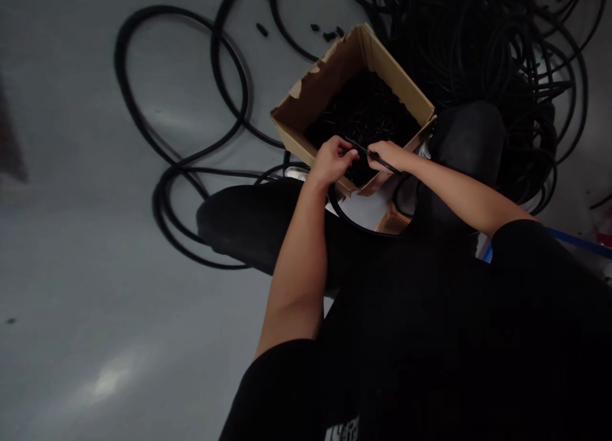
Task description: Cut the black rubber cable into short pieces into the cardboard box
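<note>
Pinched between the fingertips of the left hand (pixel 332 162) and right hand (pixel 388 155), a thin black strip (pixel 369 151), held just above an open cardboard box (pixel 329 68) heaped with black pieces (pixel 363 109); coiled black hose (pixel 482 46) sprawled beyond both hands.

- Short black rubber tube (pixel 370 153): thin, straight, pinched at a slant between left hand (pixel 332 160) and right hand (pixel 389 155)
- Open cardboard box (pixel 335 71): torn upper edge, heaped with cut black pieces (pixel 363 113)
</note>
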Tool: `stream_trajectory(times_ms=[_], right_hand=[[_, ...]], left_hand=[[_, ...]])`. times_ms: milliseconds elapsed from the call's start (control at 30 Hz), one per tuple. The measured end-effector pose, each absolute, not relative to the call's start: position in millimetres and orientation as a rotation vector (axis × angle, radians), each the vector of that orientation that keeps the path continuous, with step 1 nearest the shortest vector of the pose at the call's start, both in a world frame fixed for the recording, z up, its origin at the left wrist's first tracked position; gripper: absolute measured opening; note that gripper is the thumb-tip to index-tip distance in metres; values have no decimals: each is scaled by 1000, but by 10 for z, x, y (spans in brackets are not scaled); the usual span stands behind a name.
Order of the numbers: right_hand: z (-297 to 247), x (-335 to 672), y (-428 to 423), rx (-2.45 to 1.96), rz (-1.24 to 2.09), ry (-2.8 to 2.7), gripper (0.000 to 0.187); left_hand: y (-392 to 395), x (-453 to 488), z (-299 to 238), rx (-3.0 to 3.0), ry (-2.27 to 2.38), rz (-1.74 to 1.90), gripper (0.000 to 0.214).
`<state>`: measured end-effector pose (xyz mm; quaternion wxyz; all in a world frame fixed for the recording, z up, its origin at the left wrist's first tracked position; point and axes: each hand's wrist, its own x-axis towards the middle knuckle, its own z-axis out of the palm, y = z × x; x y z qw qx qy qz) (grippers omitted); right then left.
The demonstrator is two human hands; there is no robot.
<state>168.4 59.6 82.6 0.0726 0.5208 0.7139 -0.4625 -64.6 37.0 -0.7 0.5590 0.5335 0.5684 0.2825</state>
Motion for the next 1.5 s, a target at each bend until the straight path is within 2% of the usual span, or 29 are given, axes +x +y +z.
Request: stream_trajectory(times_ms=[300,433,567,700,1333,1500], right_hand=[[812,1753,688,1458,-1546,2146,3],[752,1797,678,1501,-1607,2140,12],[761,1800,632,1592,-1775,1997,25],[751,1772,625,1740,-1875,1893,26],[627,1735,693,1456,-1662,2119,13],[612,1730,682,1440,-1628,2161,24]], left_hand=[[353,-590,182,1222,1261,566,49],[364,-613,197,1185,1241,582,48],[375,-605,175,1180,1225,639,64],[404,-591,176,1181,1277,709,67],[402,-583,65,1175,1328,734,65],[386,-619,-75,1238,1320,694,62]])
